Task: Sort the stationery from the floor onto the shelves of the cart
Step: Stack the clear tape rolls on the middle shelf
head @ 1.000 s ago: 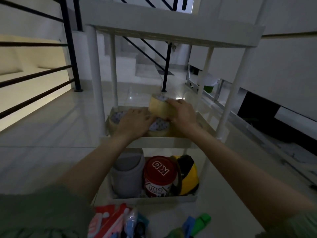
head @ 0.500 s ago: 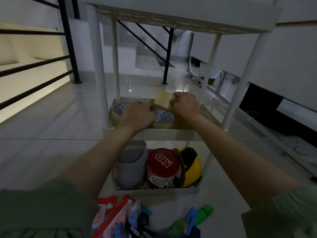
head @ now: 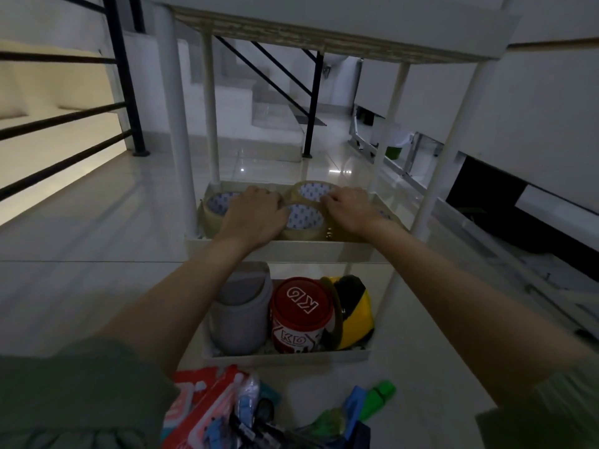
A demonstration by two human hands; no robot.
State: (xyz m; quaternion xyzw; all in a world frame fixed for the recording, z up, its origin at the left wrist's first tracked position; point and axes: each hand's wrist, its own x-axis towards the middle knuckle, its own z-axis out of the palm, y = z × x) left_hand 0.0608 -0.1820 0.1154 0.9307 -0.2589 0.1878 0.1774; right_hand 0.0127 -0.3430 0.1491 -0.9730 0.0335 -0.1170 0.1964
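Tape rolls [head: 304,218] lie flat on the cart's middle shelf [head: 282,249], holes upward. Right hand [head: 348,209] pinches the far roll's [head: 312,192] rim; left hand [head: 252,218] rests curled on the rolls beside it. Floor stationery [head: 227,413] waits nearest the left arm.

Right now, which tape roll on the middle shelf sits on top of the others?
The tape roll under the right hand, at the back; it rests raised on the rolls beneath.
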